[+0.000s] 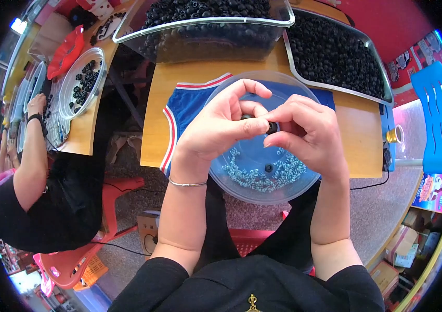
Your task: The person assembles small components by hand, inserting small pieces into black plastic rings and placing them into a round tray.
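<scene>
My left hand [220, 118] and my right hand [308, 133] meet above a clear round plastic basin [215, 179]. Between their fingertips is a small black ring-shaped part [271, 128], pinched from both sides. A bit of something dark also shows among my left fingers, mostly hidden by them. Many tiny pale-blue pieces [249, 178] lie scattered along the near side of the basin. Among them rests one loose black part [269, 167], apart from both hands. Under the basin a blue cloth [179, 112] with red and white trim is spread on the wooden table.
A deep clear bin [205, 44] and a metal tray [330, 87], both full of black parts, stand at the back. To the left a co-worker's arm [31, 156] reaches over another table with a round container [65, 99]. A blue plastic chair back [434, 122] is at right.
</scene>
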`<state>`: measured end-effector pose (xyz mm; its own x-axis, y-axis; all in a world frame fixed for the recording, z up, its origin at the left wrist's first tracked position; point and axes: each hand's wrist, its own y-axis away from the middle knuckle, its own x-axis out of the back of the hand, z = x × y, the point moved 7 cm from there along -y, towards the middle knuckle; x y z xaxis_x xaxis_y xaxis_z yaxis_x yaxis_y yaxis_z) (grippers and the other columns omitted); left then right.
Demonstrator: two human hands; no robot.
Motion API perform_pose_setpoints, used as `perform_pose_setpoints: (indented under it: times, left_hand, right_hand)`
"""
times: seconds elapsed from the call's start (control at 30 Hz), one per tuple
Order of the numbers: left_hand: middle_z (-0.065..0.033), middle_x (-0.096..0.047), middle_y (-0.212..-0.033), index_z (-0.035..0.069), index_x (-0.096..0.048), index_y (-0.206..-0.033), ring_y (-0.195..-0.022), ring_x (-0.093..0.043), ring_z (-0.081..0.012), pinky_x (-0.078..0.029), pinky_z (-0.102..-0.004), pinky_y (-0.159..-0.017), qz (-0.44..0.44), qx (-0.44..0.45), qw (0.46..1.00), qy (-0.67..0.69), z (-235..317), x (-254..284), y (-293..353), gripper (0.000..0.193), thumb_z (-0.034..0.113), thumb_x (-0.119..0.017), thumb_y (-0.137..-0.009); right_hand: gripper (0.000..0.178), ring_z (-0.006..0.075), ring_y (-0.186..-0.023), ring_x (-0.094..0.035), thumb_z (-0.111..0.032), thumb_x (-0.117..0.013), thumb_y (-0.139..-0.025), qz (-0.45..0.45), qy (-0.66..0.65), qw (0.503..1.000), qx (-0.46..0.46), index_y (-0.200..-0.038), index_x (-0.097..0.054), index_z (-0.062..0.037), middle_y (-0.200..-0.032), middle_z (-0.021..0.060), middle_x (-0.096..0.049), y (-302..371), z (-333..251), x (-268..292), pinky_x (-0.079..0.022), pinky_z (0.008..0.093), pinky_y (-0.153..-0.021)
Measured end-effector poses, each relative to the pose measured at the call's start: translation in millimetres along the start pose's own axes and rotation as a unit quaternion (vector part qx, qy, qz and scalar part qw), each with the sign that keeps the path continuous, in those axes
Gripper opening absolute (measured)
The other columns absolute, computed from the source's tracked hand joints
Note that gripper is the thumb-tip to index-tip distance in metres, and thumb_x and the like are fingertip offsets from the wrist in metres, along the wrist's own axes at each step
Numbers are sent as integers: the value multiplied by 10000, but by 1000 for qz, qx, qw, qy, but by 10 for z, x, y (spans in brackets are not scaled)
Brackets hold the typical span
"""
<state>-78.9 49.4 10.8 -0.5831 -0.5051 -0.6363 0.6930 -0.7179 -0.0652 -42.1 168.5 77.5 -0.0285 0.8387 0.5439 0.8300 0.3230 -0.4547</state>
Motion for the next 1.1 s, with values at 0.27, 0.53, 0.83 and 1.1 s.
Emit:
perform_pose_setpoints:
  times: [0.27,0.53,0.83,1.1]
  left_hand:
    - [-20,-642,-937,23,-526,-1159,-854,-595,-62,-475,-199,-750,21,-64,995,-67,256,-125,-106,366,48,-714,-847]
    - [-121,-619,-1165,76,-582,-1270,-1050,-600,-145,-471,-265,-875,249,-237,674,-654,1732,-279,-569,344,115,-620,-930]
    - [-128,-649,-876,55,-641,-920,-890,-639,-304,-508,-401,-758,146,-81,624,-763,361,-208,-227,183,117,-716,-765]
    - [-140,-634,-861,39,-638,-898,-839,-640,-313,-503,-409,-748,135,24,569,-811,-8,64,-199,247,90,-765,-692]
  right_hand:
    - [393,102,-621,-526,-207,-843,-697,44,-39,998,-29,-1041,-711,-72,-723,12,-587,-13,54,118,-404,257,-526]
    - [223,105,-665,-576,-74,-723,-814,160,-41,984,-62,-1036,-708,-51,-788,48,-633,36,156,460,-454,224,-591]
    - [116,311,-783,-664,-54,-685,-708,-184,97,964,-169,-823,-672,-55,-782,136,-674,230,437,25,-514,411,-692]
    - [153,296,-802,-648,-42,-712,-668,-236,210,940,-131,-808,-655,-66,-798,103,-666,334,457,-198,-509,406,-729]
